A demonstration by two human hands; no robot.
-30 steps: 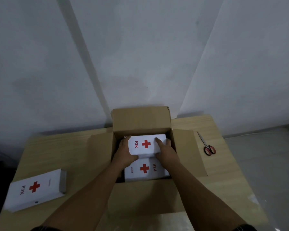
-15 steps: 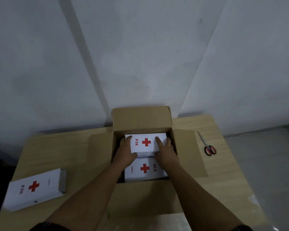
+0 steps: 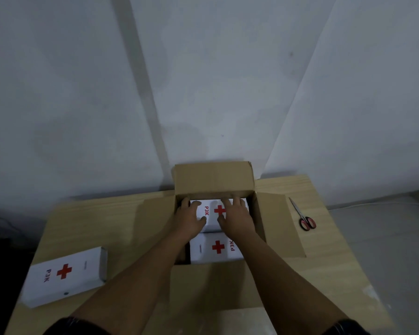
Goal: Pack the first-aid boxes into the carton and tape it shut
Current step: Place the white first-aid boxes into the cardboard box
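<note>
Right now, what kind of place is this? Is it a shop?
Probably a plain packing spot, not a shop: a wooden table against bare white walls, an open carton of first-aid boxes, and scissors.

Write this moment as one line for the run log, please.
stage: packing | both hands (left hand, right hand) press far box flat in carton | near box inside | third box on table

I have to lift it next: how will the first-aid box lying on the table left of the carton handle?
The first-aid box lies flat and broad, so it probably won't tip or roll. Its crisp edges suggest stiff card. The smooth white faces may slide on the table.
</note>
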